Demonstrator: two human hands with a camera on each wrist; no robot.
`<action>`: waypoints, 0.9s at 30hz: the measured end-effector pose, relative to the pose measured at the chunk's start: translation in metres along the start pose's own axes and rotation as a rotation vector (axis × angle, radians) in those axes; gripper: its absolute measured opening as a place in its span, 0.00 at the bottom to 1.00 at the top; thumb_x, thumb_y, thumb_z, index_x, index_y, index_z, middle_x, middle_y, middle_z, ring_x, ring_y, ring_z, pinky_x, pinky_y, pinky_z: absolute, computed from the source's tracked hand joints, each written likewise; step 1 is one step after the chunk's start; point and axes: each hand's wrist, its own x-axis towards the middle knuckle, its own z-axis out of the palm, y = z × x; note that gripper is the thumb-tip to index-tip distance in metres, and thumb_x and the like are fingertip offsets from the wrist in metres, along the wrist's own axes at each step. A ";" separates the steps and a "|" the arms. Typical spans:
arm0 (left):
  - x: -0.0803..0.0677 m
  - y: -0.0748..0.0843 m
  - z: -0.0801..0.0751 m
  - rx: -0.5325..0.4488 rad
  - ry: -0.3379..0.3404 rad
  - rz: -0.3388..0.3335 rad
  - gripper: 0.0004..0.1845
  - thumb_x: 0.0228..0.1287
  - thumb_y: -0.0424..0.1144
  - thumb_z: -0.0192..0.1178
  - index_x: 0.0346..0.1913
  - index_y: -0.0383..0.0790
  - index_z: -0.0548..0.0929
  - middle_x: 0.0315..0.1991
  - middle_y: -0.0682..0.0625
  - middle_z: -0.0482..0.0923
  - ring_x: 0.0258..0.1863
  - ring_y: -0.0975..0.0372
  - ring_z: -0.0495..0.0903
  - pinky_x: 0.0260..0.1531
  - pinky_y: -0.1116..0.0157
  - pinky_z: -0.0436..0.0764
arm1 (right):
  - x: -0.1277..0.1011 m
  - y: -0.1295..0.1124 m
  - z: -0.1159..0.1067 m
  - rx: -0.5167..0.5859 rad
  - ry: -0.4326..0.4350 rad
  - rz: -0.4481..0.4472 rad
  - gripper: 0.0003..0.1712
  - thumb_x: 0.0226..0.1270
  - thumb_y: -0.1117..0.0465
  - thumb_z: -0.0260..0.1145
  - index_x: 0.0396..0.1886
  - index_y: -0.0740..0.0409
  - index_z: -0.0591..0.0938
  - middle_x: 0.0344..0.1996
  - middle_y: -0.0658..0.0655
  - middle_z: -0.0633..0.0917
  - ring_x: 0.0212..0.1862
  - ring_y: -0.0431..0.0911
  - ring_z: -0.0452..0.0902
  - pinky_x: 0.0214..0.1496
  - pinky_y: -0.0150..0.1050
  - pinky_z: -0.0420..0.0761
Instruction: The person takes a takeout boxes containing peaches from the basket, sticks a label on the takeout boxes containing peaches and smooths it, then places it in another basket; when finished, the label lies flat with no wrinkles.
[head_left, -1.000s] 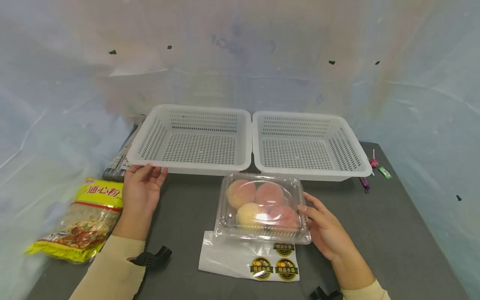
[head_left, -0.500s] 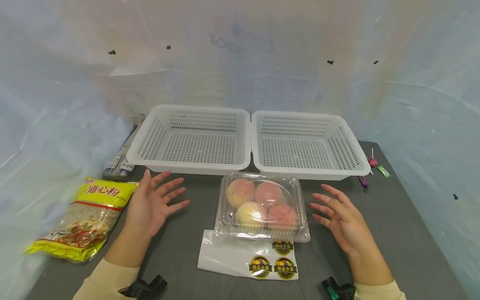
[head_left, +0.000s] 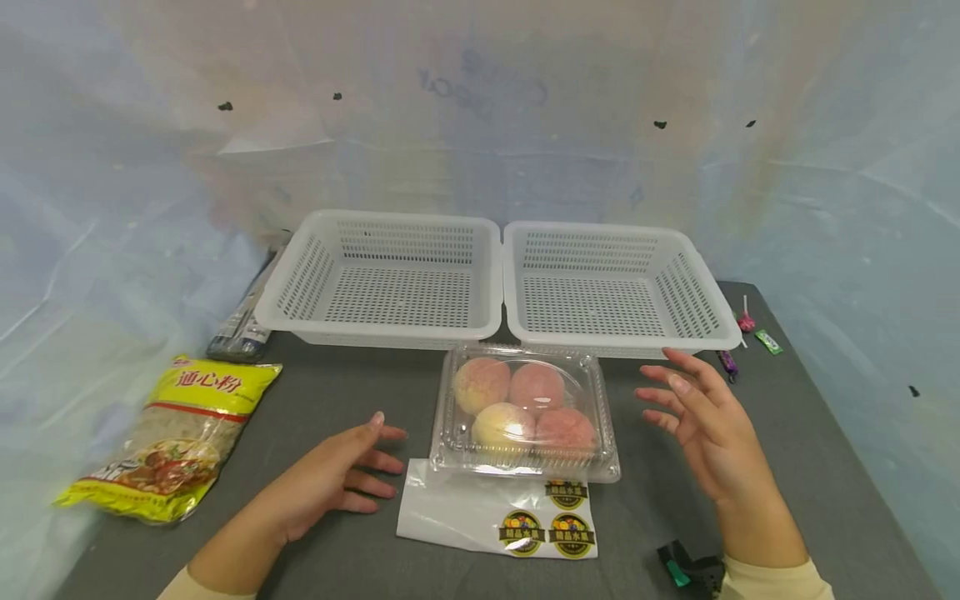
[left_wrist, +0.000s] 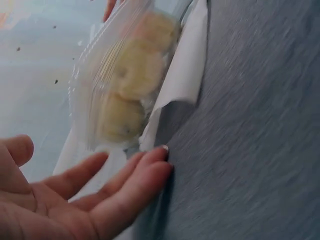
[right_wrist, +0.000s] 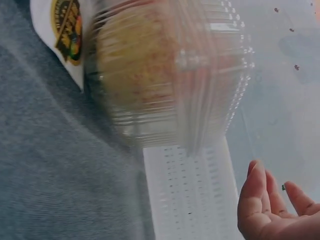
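Observation:
A clear plastic clamshell box point(head_left: 525, 475) with several peaches point(head_left: 504, 428) inside sits closed in front of the two baskets. Its near edge lies over a white sticker sheet point(head_left: 450, 517) bearing round black-and-gold fruit labels. To the left of that sheet, my left hand point(head_left: 330, 479) hovers with spread fingers, close to its left edge and holding nothing. In the left wrist view, the fingers point(left_wrist: 125, 195) point toward the box and the sheet's curled edge. On the other side of the box is my right hand point(head_left: 712, 425), fingers loosely extended, apart from it.
Two white perforated baskets point(head_left: 390, 335) point(head_left: 622, 343) stand side by side at the back. A yellow pasta bag point(head_left: 180, 437) lies at left, with a plastic-wrapped packet point(head_left: 243, 329) behind it. A lollipop point(head_left: 746, 321) and wrapped candies point(head_left: 768, 342) lie near the right edge.
My left hand has left the left basket's rim and come down and right beside the sticker sheet. My right hand has let go of the box and drawn off to the right.

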 end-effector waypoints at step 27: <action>-0.020 -0.018 0.054 0.188 -0.257 0.188 0.13 0.76 0.36 0.70 0.58 0.37 0.92 0.55 0.46 0.86 0.48 0.61 0.84 0.45 0.68 0.83 | 0.018 -0.024 0.023 -0.038 -0.137 -0.124 0.27 0.87 0.72 0.49 0.80 0.69 0.67 0.65 0.69 0.79 0.59 0.59 0.82 0.57 0.45 0.84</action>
